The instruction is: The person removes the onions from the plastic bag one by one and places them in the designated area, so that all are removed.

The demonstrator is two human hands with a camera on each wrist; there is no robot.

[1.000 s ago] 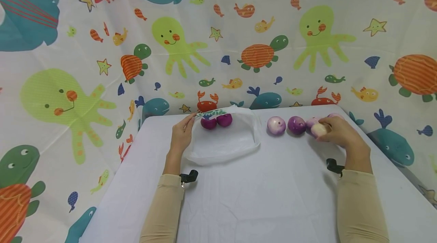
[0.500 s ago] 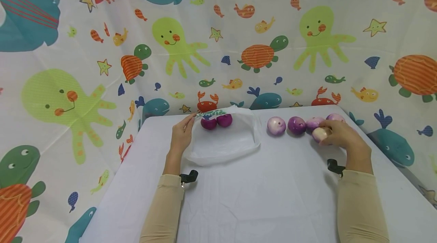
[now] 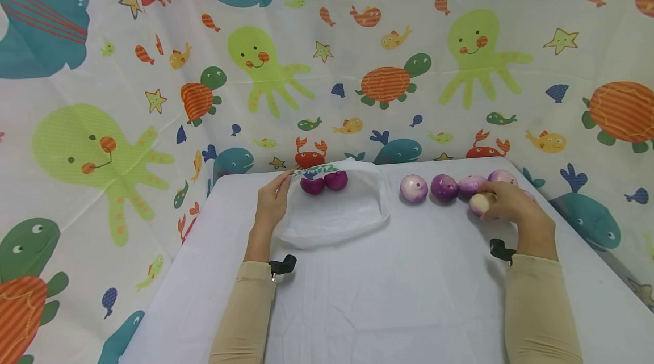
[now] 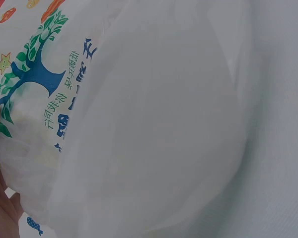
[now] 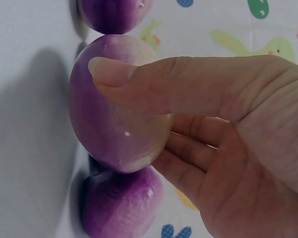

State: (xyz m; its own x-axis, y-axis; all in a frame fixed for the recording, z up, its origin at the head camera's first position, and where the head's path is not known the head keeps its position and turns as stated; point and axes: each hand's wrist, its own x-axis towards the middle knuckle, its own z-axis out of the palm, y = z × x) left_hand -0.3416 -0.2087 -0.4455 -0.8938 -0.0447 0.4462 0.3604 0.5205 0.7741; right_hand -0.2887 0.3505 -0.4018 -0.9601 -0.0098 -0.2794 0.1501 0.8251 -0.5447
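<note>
A white plastic bag (image 3: 332, 213) lies with its mouth facing me, and two purple onions (image 3: 335, 180) show inside it. My left hand (image 3: 272, 198) pinches the bag's upper left rim, holding it raised. In the left wrist view the bag (image 4: 149, 129) fills most of the picture, with a blue and green tree print; only part of the left hand (image 4: 2, 198) shows at the edge. Over on the right, my right hand (image 3: 511, 202) grips a purple-and-white onion (image 5: 116, 114), thumb across its near side. This onion overlaps the others behind it.
Several more onions line the table's back right, among them a pale one (image 3: 413, 188) and a darker one (image 3: 444, 188). The table (image 3: 388, 296) has a white cover. A curtain (image 3: 327, 68) printed with sea animals hangs right behind its back edge.
My right hand has drawn its onion slightly toward me and right, uncovering more of the onions behind. The left hand and the bag have stayed put.
</note>
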